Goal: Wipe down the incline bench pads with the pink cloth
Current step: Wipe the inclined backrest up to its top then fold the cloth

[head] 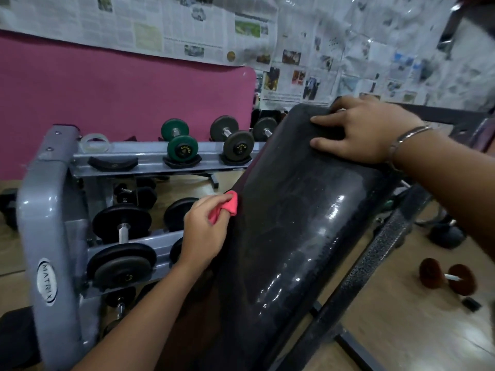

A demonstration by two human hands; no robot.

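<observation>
The black incline bench back pad [294, 210] slopes up from bottom centre to upper right, its surface glossy with streaks. My left hand [206, 231] grips the bunched pink cloth [227, 207] and holds it against the pad's left side edge, about halfway up. At the pad's top right corner my right hand [359, 129] rests with its fingers spread across the upper surface, a metal bracelet on the wrist. The underside of the pad and the seat pad are hidden.
A grey dumbbell rack [48, 236] with several dumbbells stands close on the left. The bench's dark metal frame [375, 258] runs under the pad on the right. A brown dumbbell [447, 277] lies on the wooden floor. Behind are a pink mat and newspaper-covered wall.
</observation>
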